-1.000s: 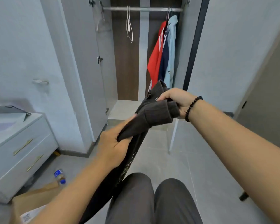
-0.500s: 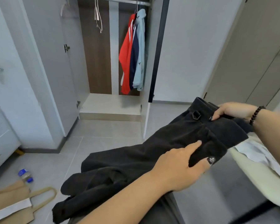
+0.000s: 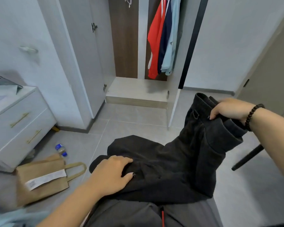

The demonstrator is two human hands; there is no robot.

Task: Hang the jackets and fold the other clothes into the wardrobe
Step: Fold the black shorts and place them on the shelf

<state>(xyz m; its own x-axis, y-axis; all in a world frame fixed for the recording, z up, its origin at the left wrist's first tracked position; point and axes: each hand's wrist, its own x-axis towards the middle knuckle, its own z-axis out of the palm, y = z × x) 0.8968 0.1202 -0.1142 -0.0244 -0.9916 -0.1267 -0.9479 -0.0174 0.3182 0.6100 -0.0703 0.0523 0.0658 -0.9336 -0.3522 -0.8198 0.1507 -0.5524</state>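
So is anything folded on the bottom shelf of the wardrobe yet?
No, the wardrobe's bottom shelf shows only bare board, while the dark trousers lie across the person's lap.

Matt, napped dark cloth trousers; smooth matt floor tiles; brown paper bag; wood-grain wardrobe back.

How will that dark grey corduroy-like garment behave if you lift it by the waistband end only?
Probably floppy: the dark grey garment already sags between the right hand gripping its upper end and the left hand resting on it. It looks thick, so likely fairly heavy for cloth. Its matte texture suggests it won't slip easily.
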